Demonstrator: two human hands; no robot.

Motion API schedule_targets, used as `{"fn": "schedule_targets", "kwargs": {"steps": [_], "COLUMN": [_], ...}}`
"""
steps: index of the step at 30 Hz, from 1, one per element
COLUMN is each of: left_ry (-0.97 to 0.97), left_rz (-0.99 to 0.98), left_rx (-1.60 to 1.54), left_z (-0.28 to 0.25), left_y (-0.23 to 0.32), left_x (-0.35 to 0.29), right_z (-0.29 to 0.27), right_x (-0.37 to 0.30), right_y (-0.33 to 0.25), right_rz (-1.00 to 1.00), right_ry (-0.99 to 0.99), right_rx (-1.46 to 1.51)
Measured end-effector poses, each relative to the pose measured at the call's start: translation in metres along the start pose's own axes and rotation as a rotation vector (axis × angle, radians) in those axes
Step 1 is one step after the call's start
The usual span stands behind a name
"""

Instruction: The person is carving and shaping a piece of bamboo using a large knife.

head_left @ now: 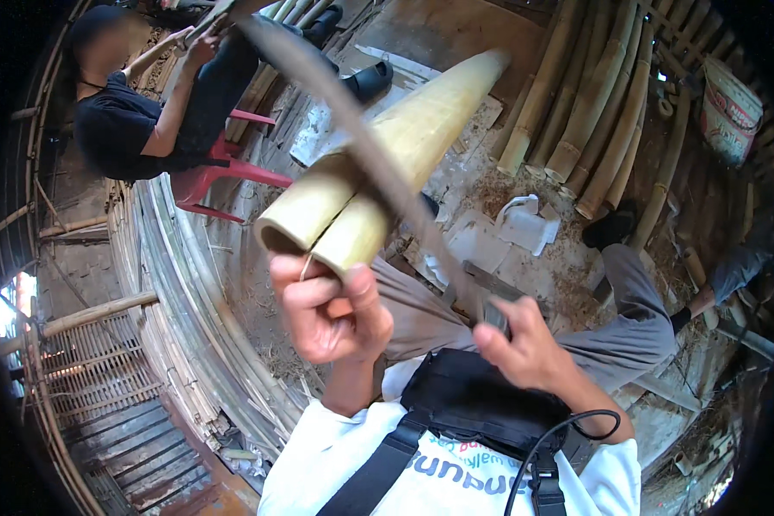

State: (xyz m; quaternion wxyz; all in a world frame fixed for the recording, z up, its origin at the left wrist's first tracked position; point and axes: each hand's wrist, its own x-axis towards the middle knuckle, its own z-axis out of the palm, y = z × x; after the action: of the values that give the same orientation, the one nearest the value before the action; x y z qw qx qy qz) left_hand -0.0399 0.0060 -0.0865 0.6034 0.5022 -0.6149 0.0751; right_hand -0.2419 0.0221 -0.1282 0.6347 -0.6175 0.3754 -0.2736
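Observation:
A thick pale bamboo pole (421, 120) slants away from me, its hollow cut end near my body. A narrow dark split runs along it from that end. My left hand (331, 314) is closed on the near end, fingers curled beneath the rim and thumb at its right side. In my right hand (529, 348) is the dark handle of a machete (404, 193), gripped low at my right. Its long brownish blade, smeared by motion, crosses over the bamboo toward the upper left. I cannot tell whether the blade touches the bamboo.
Another person (137, 112) sits at upper left on a red plastic chair (223, 176). Bamboo poles (593, 95) lie at far right beside a bucket (731, 112). Long split strips (197, 301) curve along the left. Pale scraps (524, 224) litter the floor.

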Motion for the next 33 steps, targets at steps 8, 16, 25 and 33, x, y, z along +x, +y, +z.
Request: {"fn": "schedule_targets", "kwargs": {"steps": [8, 16, 25, 33], "left_ry": [0.088, 0.036, 0.16, 0.41], "left_rz": [-0.074, 0.011, 0.123, -0.226], "left_rx": [0.033, 0.02, -0.004, -0.047], "left_z": [-0.004, -0.011, 0.0, -0.002], "left_y": [0.016, 0.001, 0.0, -0.006], "left_x": [-0.001, 0.001, -0.012, -0.006], "right_z": [-0.002, -0.012, -0.005, 0.015], "right_x": [0.002, -0.002, -0.009, 0.016], "right_y": [0.018, 0.002, -0.003, -0.001], "right_rz": [0.321, 0.073, -0.168, -0.086], "right_ry": [-0.022, -0.132, -0.186, -0.238], "right_rx": [0.263, 0.037, 0.052, 0.015]}}
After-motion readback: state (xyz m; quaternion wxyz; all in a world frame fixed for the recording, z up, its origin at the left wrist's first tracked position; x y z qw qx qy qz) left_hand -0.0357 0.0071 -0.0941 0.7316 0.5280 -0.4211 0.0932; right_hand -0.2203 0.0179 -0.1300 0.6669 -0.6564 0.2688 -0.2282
